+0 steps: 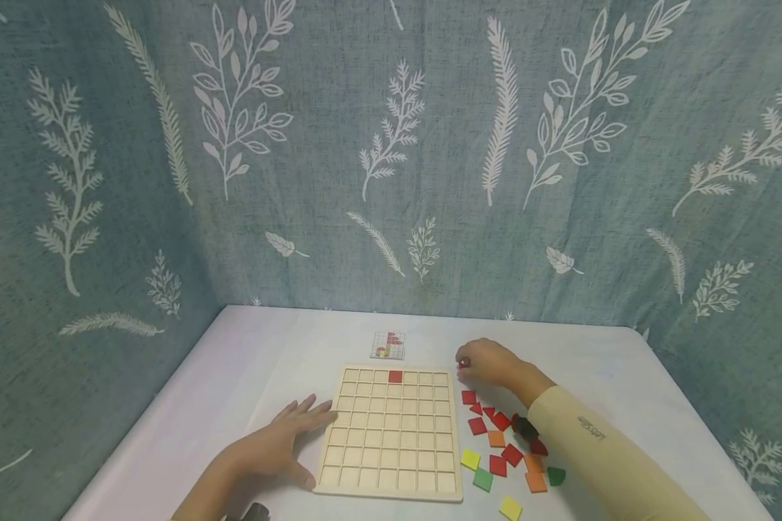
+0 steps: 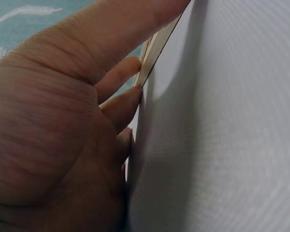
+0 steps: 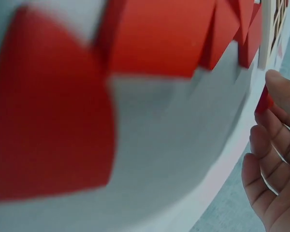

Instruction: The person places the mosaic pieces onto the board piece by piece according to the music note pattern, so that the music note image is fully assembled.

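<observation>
A pale wooden grid board (image 1: 392,440) lies on the table, with one red square tile (image 1: 395,376) in its far row. Along the board's left side rests my left hand (image 1: 276,441), fingers spread and thumb near the front corner. In the left wrist view its thumb (image 2: 121,29) and fingertips meet the board's edge (image 2: 157,48). Just beyond the board's far right corner, my right hand (image 1: 489,362) pinches a small red piece (image 3: 262,100) between thumb and fingers. Its shape is mostly hidden by the fingers.
Right of the board lie several loose red, orange, yellow and green pieces, among them an orange square (image 1: 497,438) and a green square (image 1: 483,479). A small pattern card (image 1: 388,345) lies behind the board. A patterned curtain (image 1: 339,145) hangs around the table (image 1: 287,340).
</observation>
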Demonstrator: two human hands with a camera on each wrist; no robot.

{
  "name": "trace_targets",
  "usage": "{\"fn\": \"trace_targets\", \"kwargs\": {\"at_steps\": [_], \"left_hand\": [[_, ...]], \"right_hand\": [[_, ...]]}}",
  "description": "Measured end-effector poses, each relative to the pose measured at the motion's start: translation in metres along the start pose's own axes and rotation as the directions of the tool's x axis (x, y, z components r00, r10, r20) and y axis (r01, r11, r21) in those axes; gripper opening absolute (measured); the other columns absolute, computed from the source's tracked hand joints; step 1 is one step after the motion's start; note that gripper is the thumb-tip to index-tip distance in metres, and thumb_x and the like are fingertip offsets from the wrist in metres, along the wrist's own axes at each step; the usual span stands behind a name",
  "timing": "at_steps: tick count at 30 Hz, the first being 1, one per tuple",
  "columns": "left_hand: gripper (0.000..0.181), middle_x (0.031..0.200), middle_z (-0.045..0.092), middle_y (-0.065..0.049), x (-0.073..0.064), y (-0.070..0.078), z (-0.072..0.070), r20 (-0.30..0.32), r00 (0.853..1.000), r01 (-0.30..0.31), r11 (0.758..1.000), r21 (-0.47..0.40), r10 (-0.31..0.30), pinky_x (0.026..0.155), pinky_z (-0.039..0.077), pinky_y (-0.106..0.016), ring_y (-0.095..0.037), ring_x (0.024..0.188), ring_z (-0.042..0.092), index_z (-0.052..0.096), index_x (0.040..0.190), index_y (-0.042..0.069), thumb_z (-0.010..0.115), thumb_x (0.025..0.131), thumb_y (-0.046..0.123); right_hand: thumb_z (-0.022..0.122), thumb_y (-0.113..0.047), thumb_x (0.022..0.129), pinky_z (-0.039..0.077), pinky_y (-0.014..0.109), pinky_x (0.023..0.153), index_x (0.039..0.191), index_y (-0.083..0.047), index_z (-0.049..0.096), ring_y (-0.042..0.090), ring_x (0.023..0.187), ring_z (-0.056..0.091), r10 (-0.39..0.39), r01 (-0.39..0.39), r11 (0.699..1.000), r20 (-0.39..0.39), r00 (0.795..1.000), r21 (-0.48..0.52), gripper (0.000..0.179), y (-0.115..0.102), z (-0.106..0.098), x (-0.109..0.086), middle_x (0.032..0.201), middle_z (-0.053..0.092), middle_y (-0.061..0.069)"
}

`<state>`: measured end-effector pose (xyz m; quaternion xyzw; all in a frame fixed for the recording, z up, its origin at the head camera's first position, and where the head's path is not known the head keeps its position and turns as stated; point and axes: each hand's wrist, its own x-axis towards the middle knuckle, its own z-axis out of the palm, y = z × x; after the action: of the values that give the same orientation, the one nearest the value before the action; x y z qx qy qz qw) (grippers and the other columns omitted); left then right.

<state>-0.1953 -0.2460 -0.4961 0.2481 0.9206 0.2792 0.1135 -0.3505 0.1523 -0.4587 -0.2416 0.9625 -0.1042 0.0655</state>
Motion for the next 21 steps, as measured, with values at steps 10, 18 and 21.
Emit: {"fn": "trace_targets", "kwargs": {"at_steps": [10, 18, 21], "left_hand": [[0.111, 0.157, 0.028, -0.01, 0.0, -0.006, 0.003, -0.007, 1.0, -0.011, 1.0, -0.002, 0.011, 0.113, 0.0, -0.062, -0.041, 0.146, 0.006, 0.041, 0.15, 0.022, 0.081, 0.054, 0.062], [0.112, 0.157, 0.028, -0.009, 0.001, -0.006, 0.003, -0.005, 1.0, -0.003, 1.0, 0.003, 0.003, 0.114, 0.0, -0.062, -0.04, 0.146, 0.006, 0.04, 0.15, 0.022, 0.081, 0.053, 0.062], [0.113, 0.158, 0.028, -0.007, 0.002, -0.007, 0.004, -0.006, 1.0, 0.003, 1.0, 0.016, -0.003, 0.115, 0.0, -0.059, -0.037, 0.146, 0.006, 0.04, 0.15, 0.024, 0.08, 0.052, 0.064]], "right_hand": [[0.075, -0.026, 0.085, 0.053, 0.038, 0.087, 0.104, -0.013, 0.072, 0.016, 0.091, 0.062, -0.125, 0.126, 0.992, 0.01, 0.992, -0.009, 0.023, -0.027, 0.003, 0.008, 0.09, 0.065, -0.006], [0.072, -0.031, 0.088, 0.052, 0.035, 0.088, 0.11, -0.014, 0.072, 0.013, 0.092, 0.06, -0.158, 0.158, 0.987, 0.044, 0.986, 0.007, 0.028, -0.045, 0.005, 0.014, 0.094, 0.064, -0.008], [0.071, -0.031, 0.089, 0.052, 0.035, 0.086, 0.108, -0.015, 0.072, 0.012, 0.089, 0.059, -0.195, 0.196, 0.981, 0.042, 0.98, -0.008, 0.025, -0.049, 0.006, 0.017, 0.092, 0.064, -0.008]]}}
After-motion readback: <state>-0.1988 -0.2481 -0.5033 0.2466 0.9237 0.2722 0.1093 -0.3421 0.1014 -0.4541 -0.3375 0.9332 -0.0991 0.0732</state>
